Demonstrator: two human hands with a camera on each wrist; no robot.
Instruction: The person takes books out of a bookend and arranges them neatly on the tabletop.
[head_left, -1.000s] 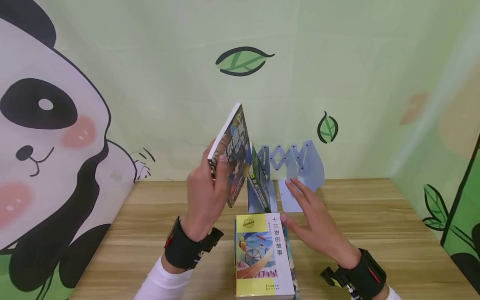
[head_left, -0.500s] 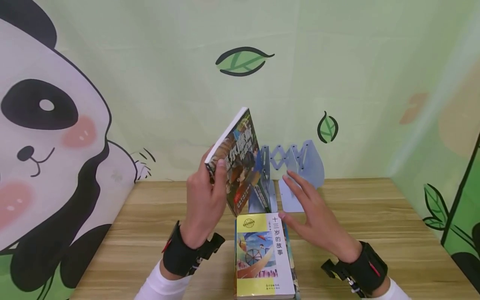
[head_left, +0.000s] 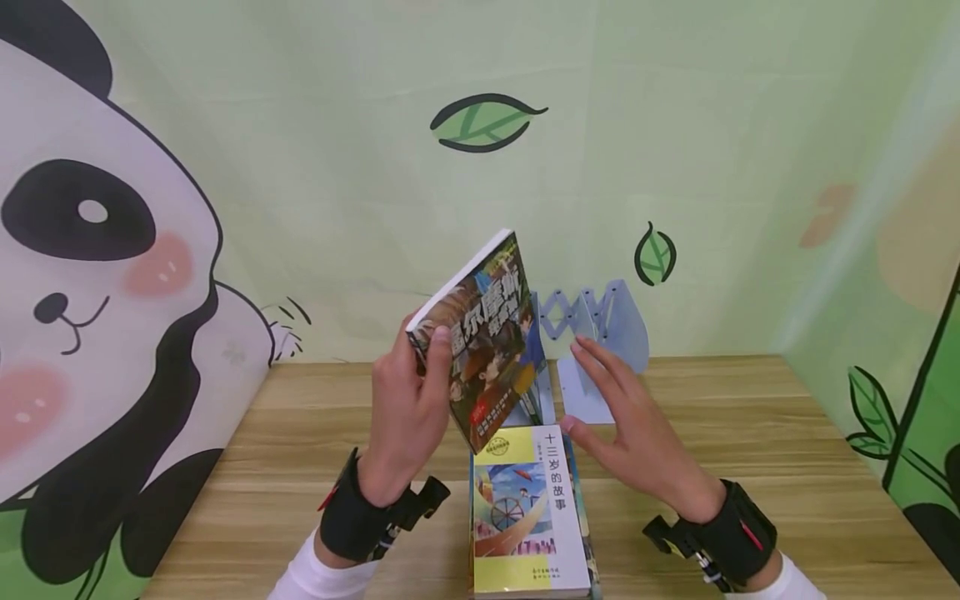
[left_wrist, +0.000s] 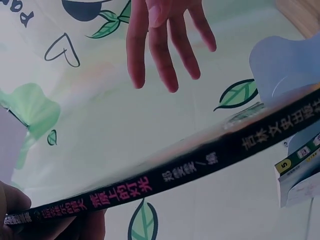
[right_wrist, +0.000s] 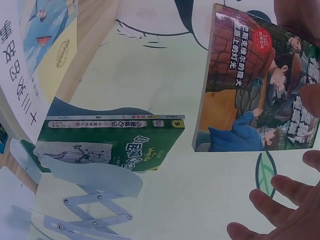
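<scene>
Book point(head_left: 489, 343); thin, dark-spined, colourfully illustrated

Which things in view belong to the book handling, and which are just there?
Likely in the job:
dark-covered book, gripped by the left hand
right hand, apart from that book
green book
yellow-and-white book
blue bookend

Seemingly just there:
panda backdrop
wooden table, as support
black wrist straps

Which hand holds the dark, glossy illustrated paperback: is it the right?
No, the left hand grips the paperback; the right hand holds nothing.
</scene>
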